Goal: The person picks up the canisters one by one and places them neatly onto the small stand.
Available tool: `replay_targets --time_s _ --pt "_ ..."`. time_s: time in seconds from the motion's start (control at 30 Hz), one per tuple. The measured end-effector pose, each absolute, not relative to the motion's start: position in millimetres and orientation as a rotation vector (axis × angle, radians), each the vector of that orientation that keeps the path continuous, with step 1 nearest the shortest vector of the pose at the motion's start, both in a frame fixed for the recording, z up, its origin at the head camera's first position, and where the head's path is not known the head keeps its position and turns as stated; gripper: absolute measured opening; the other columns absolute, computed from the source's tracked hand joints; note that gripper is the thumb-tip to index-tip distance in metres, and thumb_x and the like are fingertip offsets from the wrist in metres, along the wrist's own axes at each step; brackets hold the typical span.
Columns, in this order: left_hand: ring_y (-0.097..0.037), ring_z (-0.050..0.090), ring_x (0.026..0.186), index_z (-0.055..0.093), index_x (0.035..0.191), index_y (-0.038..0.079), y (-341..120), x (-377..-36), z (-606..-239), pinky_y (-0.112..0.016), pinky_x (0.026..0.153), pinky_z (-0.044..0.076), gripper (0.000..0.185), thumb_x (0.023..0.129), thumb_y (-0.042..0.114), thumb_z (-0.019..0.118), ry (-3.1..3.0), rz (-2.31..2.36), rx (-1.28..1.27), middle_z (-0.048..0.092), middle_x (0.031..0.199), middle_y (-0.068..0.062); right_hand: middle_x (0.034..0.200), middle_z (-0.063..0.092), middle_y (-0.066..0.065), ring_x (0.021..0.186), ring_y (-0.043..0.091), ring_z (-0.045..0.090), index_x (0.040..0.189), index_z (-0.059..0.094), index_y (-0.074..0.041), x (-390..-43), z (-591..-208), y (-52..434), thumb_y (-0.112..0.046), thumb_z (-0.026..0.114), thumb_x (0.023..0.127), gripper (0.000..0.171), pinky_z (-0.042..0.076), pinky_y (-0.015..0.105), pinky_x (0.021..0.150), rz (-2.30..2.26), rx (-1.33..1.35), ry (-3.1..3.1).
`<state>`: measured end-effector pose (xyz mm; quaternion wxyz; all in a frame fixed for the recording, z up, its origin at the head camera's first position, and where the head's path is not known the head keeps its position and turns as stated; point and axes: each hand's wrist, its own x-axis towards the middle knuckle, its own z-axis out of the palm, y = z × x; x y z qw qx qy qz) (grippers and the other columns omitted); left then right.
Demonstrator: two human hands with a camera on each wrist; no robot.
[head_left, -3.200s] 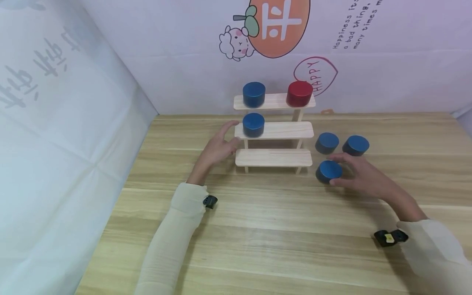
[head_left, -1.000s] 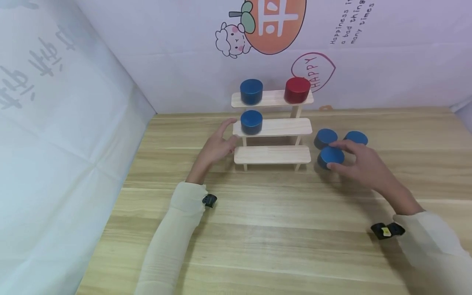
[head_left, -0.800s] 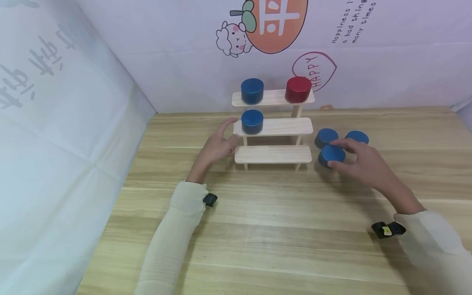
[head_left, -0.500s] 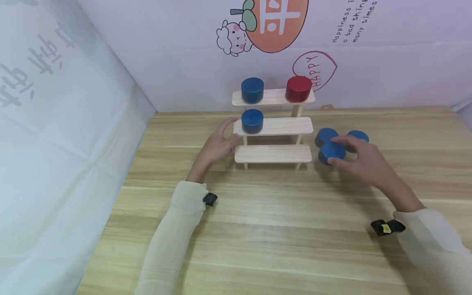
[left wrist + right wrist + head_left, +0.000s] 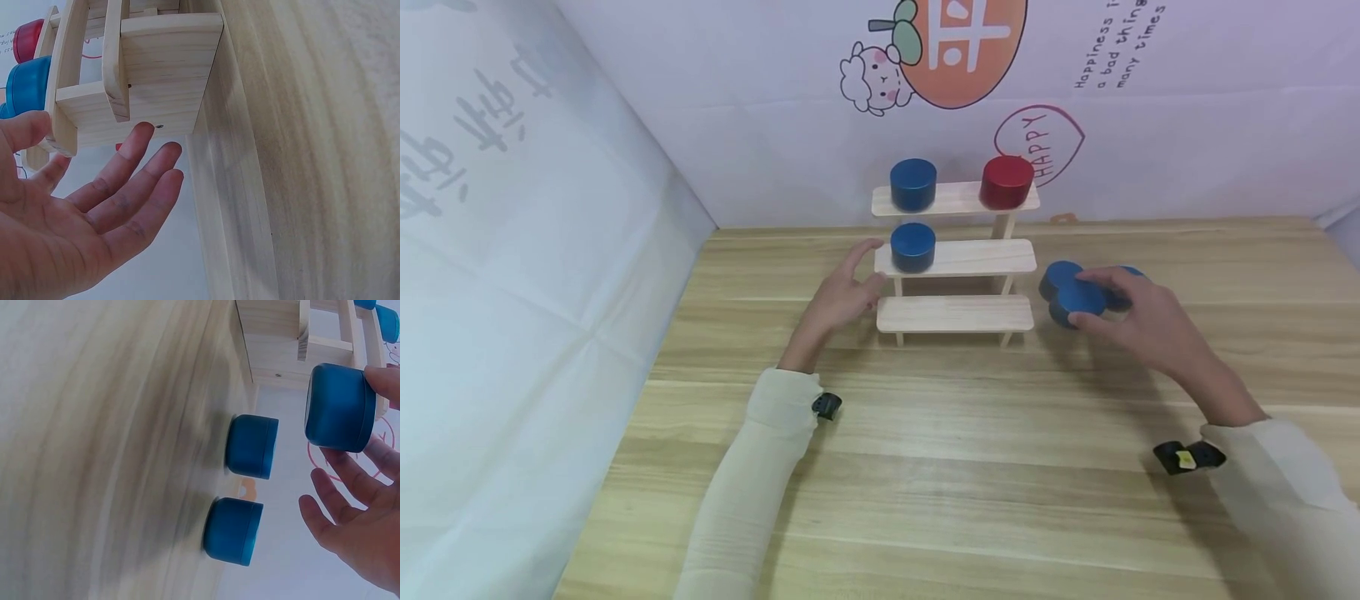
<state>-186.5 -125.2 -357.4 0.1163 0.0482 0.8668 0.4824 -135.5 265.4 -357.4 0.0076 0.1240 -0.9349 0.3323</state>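
Observation:
My right hand (image 5: 1142, 321) pinches a small round blue tin (image 5: 1078, 302) between thumb and fingers. In the right wrist view this tin (image 5: 337, 409) hangs above the wooden table, tilted sideways by the camera's angle. Behind it stand a second blue tin (image 5: 1062, 279) and a third blue tin (image 5: 1130, 283), partly covered by my fingers. My left hand (image 5: 841, 298) is at the left end of a three-tier wooden stand (image 5: 985, 257), thumb and forefinger by the middle tier, with the other fingers (image 5: 134, 215) loosely spread.
On the top tier sit a blue tin (image 5: 913, 185) at left and a red tin (image 5: 1007, 182) at right. Another blue tin (image 5: 913, 247) stands on the middle tier's left end. A printed white cloth (image 5: 775, 150) hangs close behind the stand.
My right hand has lifted the front blue tin off the table and moved it back, so it now overlaps the tins behind in the head view. The left hand stays by the stand.

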Motion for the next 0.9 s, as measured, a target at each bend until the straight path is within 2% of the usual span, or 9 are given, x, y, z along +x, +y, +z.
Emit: replay_targets --time_s 0.13,0.3,0.53,0.67,0.8,0.9 --pt "-0.041 0.057 0.070 0.034 0.153 0.038 -126.1 -187.0 -358.0 -0.032 0.053 0.036 0.057 0.099 0.034 0.051 2.534 1.422 0.146 0.066 0.090 -0.015 0.141 0.051 0.024 0.126 0.051 0.045 0.137 0.057 -0.005 -137.6 -353.9 263.5 -0.032 0.076 0.089 0.058 0.036 0.069 0.095 1.052 0.378 -2.929" --pt "-0.043 0.058 0.073 0.034 0.153 0.037 -126.8 -187.1 -357.6 -0.032 0.054 0.037 0.057 0.100 0.035 0.051 2.541 1.417 0.153 0.067 0.093 -0.016 0.142 0.050 0.025 0.125 0.051 0.044 0.140 0.054 -0.004 -139.8 -346.1 259.4 -0.031 0.075 0.091 0.060 0.037 0.072 0.093 1.059 0.368 -2.930" --pt "-0.036 0.060 0.069 0.035 0.155 0.035 -126.5 -186.8 -355.3 -0.032 0.052 0.038 0.057 0.100 0.035 0.051 2.582 1.357 0.149 0.068 0.093 -0.009 0.141 0.051 0.026 0.122 0.051 0.046 0.141 0.054 -0.003 -143.8 -333.8 252.9 -0.034 0.073 0.092 0.060 0.040 0.071 0.091 1.057 0.349 -2.901" --pt "-0.033 0.062 0.070 0.035 0.155 0.035 -127.5 -186.4 -355.0 -0.032 0.052 0.038 0.057 0.100 0.034 0.051 2.577 1.367 0.146 0.069 0.098 -0.011 0.140 0.052 0.025 0.119 0.050 0.048 0.140 0.054 -0.003 -145.7 -328.6 248.6 -0.033 0.073 0.092 0.060 0.040 0.068 0.091 1.064 0.366 -2.886" --pt "-0.037 0.066 0.081 0.035 0.155 0.036 -127.5 -186.7 -355.4 -0.033 0.054 0.039 0.057 0.100 0.033 0.052 2.572 1.373 0.147 0.068 0.107 -0.013 0.140 0.052 0.025 0.121 0.051 0.048 0.141 0.054 -0.002 -146.8 -324.8 245.7 -0.033 0.073 0.092 0.061 0.040 0.067 0.091 1.049 0.374 -2.896" --pt "-0.039 0.064 0.077 0.035 0.155 0.035 -127.4 -186.8 -355.0 -0.033 0.054 0.039 0.057 0.100 0.033 0.051 2.589 1.351 0.143 0.069 0.105 -0.014 0.140 0.052 0.025 0.121 0.052 0.048 0.141 0.054 -0.002 -148.9 -321.6 243.7 -0.033 0.073 0.092 0.061 0.041 0.068 0.090 1.032 0.382 -2.898"
